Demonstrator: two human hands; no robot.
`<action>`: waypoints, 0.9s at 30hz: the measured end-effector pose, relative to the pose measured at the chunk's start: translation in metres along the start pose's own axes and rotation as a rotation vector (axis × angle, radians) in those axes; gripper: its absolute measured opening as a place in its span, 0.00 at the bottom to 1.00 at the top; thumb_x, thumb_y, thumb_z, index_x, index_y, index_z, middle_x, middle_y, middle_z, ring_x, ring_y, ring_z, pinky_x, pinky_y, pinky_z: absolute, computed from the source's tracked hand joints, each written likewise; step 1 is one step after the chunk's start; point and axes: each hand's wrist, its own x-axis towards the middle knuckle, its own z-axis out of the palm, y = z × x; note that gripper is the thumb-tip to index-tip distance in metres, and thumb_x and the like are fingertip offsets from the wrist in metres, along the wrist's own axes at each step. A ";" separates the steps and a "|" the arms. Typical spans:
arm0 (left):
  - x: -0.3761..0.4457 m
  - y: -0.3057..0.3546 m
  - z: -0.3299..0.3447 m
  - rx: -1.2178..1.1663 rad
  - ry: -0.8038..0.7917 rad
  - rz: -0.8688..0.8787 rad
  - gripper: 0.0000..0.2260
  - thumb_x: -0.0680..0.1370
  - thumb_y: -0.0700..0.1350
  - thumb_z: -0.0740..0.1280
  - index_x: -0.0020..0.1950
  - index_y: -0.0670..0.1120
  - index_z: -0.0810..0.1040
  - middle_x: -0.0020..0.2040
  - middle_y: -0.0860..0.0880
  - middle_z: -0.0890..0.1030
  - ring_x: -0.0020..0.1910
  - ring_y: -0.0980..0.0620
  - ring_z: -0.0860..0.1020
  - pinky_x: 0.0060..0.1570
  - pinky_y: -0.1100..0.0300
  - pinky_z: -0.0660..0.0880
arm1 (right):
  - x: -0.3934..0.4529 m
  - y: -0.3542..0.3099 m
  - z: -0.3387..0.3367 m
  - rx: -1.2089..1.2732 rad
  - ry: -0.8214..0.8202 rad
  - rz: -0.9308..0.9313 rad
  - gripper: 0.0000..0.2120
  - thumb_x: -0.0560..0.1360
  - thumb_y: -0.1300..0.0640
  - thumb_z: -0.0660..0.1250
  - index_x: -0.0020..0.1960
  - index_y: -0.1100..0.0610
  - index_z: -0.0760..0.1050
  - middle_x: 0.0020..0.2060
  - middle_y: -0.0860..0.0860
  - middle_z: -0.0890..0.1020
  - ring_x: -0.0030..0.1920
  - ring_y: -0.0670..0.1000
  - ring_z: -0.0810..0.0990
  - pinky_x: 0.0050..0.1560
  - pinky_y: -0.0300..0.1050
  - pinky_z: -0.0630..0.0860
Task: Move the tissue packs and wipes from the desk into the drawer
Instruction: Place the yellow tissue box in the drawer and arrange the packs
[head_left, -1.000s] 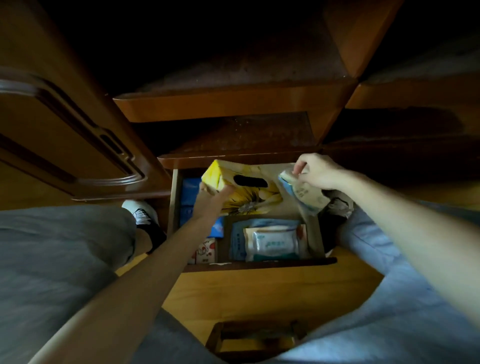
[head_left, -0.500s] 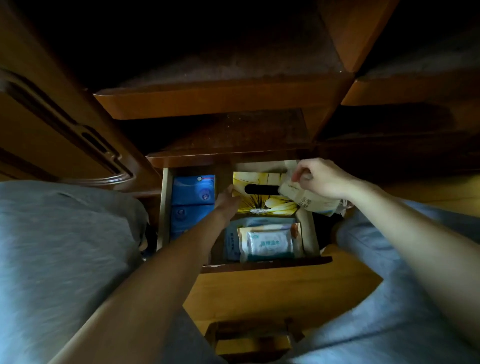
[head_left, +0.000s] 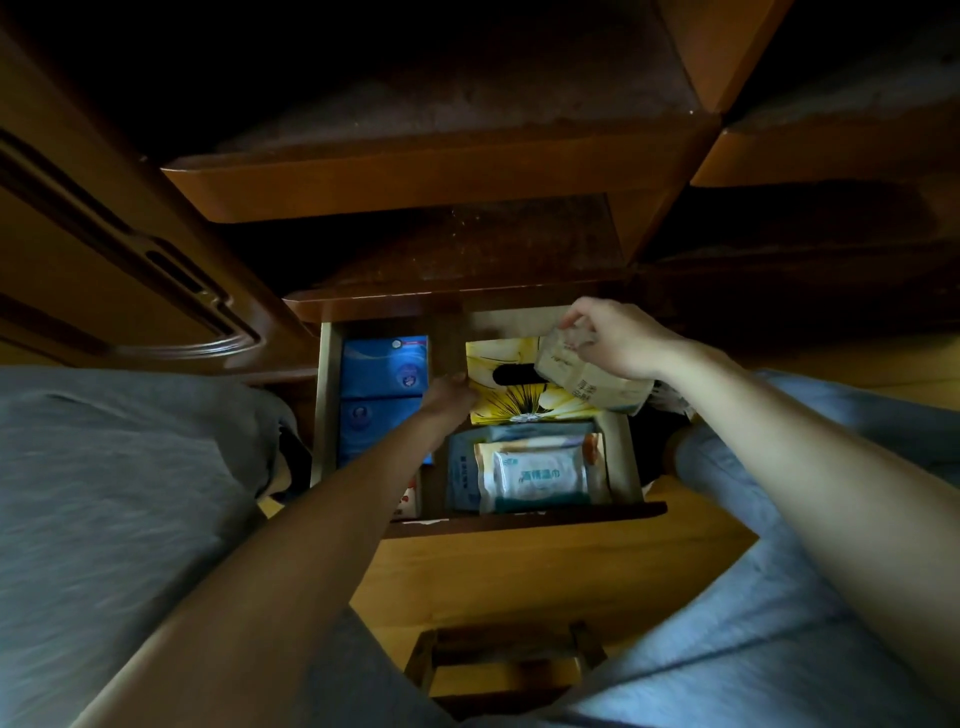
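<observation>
Head view, dim light, looking down into an open drawer at frame centre. Task looks mostly done: two blue packs stacked along the drawer's left side, a yellow box flat at upper middle, wipes lying on a bluish pack below it toward the drawer front. A small red-and-white item shows at the lower left of the drawer, mostly hidden by the forearm; can't tell what it is. The desk top isn't in frame, so whether more packs wait there can't be told.

Still out: one pale pack, held above the yellow box's right end, upper right of the drawer, tilted, not yet resting inside. Judgement: last visible item; it needs a slot, likely on or beside the yellow box.

Right hand: grip closed on the pale pack, fingers pinching its top edge from above, pack hanging below the palm.

Left hand: fingertips touching the yellow box's left edge, between it and the blue packs; seems to steady or push the box. Fingers mostly hidden in shadow, so can't tell whether this grip is open or closed.
</observation>
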 end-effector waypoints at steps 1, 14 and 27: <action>-0.004 0.002 0.000 0.001 0.018 0.037 0.12 0.80 0.40 0.62 0.61 0.41 0.78 0.48 0.44 0.80 0.48 0.46 0.78 0.47 0.56 0.71 | -0.001 -0.003 0.001 0.004 0.009 -0.011 0.16 0.79 0.56 0.68 0.66 0.49 0.74 0.64 0.52 0.79 0.62 0.55 0.78 0.55 0.50 0.77; -0.068 0.009 -0.064 -0.836 -0.248 -0.039 0.20 0.73 0.47 0.76 0.61 0.41 0.78 0.54 0.40 0.85 0.50 0.43 0.86 0.46 0.53 0.83 | -0.022 -0.068 0.033 -0.038 0.050 -0.369 0.14 0.74 0.62 0.72 0.43 0.42 0.81 0.41 0.34 0.83 0.48 0.36 0.82 0.43 0.32 0.72; -0.091 -0.021 -0.056 -0.654 -0.042 -0.148 0.17 0.75 0.36 0.66 0.64 0.39 0.75 0.62 0.38 0.78 0.60 0.41 0.78 0.56 0.46 0.80 | -0.048 -0.056 0.119 0.840 -0.111 0.350 0.21 0.77 0.41 0.69 0.62 0.55 0.75 0.52 0.52 0.85 0.42 0.51 0.88 0.40 0.47 0.85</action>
